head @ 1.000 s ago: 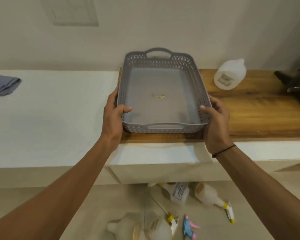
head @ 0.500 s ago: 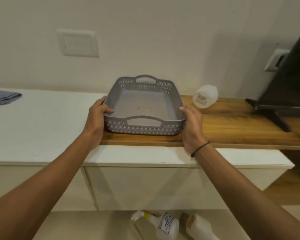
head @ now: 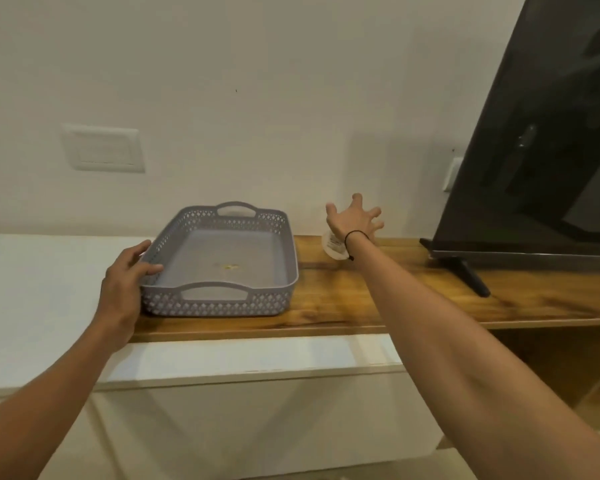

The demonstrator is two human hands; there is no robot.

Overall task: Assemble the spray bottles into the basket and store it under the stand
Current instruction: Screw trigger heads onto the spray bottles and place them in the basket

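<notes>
A grey lattice basket (head: 274,308) with two handles sits on the wooden top of the stand (head: 343,299), empty but for a small yellowish speck. My left hand (head: 123,289) grips its left rim, thumb inside. My right hand (head: 355,220) hovers with fingers spread just above a white bottle (head: 333,245) that lies on the wood to the right of the basket; my wrist hides most of the bottle. No spray bottles on the floor are in view.
A black TV (head: 541,150) on a foot (head: 470,277) stands at the right on the wooden top. A white cabinet top (head: 42,289) stretches left. A wall plate (head: 103,147) is behind. An open shelf space (head: 548,362) lies under the wood at right.
My right hand has let go of the basket's right rim and reached back right over the white bottle. The view has tilted up; the floor bottles dropped out of sight.
</notes>
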